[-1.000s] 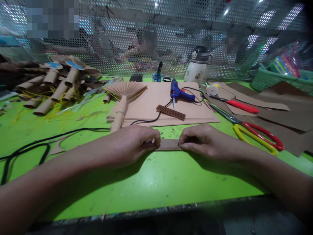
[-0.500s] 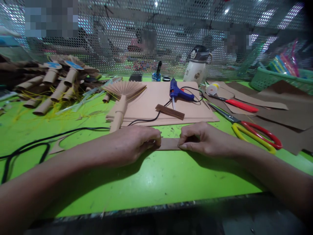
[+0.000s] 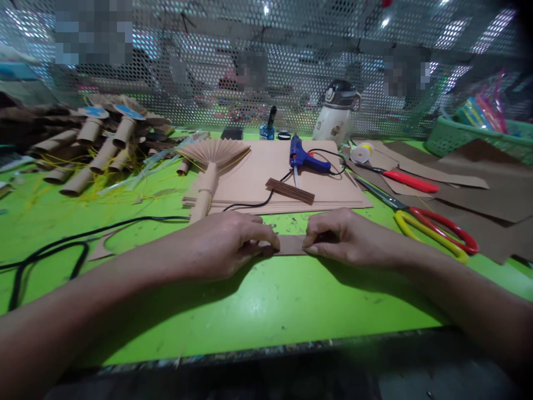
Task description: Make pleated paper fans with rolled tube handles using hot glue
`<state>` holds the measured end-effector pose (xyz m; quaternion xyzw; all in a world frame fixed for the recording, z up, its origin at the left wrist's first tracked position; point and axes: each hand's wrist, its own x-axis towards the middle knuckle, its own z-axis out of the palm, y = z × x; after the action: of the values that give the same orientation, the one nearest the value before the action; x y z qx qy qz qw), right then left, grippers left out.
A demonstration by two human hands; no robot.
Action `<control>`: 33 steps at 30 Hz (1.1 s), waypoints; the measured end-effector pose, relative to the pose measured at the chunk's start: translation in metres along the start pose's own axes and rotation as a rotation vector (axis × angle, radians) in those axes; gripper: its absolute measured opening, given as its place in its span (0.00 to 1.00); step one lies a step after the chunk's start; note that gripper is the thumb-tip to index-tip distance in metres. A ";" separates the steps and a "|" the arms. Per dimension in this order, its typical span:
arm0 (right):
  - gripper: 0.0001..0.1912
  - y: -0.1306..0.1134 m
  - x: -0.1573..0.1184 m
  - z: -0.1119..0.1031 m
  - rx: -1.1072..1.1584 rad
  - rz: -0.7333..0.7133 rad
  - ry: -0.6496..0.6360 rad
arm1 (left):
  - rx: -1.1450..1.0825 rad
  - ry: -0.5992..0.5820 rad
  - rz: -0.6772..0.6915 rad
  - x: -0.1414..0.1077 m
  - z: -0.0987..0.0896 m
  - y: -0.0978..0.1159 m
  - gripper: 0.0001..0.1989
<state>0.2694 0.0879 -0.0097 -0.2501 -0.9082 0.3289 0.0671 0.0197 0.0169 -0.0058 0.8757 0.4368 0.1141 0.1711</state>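
- While your right hand [image 3: 358, 239] pinches one end of the brown paper strip [image 3: 291, 245], thumb and fingertips closed on it, your left hand [image 3: 220, 244] has its fingers curled shut over the other end; its thumb tip is hard to make out.
- The strip's bare part lies between your two sets of fingertips, right of the left ones and left of the right ones; neither hand is nearer, as both touch it.
- Its long axis runs left to right, roughly along the near edge of the tabletop [image 3: 250, 311], around mid-width.
- Beyond it, toward the far edge, a pleated piece [image 3: 290, 190] lies slantwise on the stacked sheets [image 3: 250, 161], just beside the glue gun [image 3: 308, 161].
- Compared with a second ago, your left fingertips sit closer to the right ones, so less strip shows; your right grip looks nearly unchanged.
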 end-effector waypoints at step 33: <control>0.17 0.005 -0.010 0.002 -0.218 -0.228 -0.008 | 0.310 -0.075 0.037 -0.008 -0.007 0.010 0.31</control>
<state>0.2792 0.0852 -0.0145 -0.1501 -0.9612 0.2198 0.0727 0.0196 0.0064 0.0036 0.9032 0.4263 0.0156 0.0478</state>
